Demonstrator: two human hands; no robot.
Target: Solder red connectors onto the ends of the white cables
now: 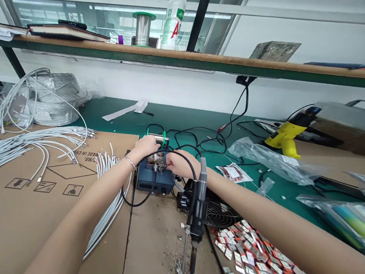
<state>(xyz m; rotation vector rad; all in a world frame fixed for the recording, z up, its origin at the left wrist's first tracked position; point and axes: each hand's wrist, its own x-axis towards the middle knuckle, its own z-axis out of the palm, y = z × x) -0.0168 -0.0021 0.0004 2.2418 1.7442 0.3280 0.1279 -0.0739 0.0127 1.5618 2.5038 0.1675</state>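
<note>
Both hands are at the top of a dark blue soldering station (151, 185). My left hand (146, 146) is at its back left, beside a solder roll with green ends (163, 139); its fingers are bent, and what they hold is too small to make out. On the right side of the station, my right hand (180, 163) has its fingers pressed together near small metal parts (156, 161); its fingertips are partly hidden. A black soldering iron (198, 214) stands in front with its tip pointing down.
White cables (106, 163) lie on cardboard (96, 217) at the left. Small orange and white parts (248, 252) are heaped at front right. A yellow heat gun (288, 136) and plastic bags (271, 162) lie right. A shelf (160, 54) crosses above.
</note>
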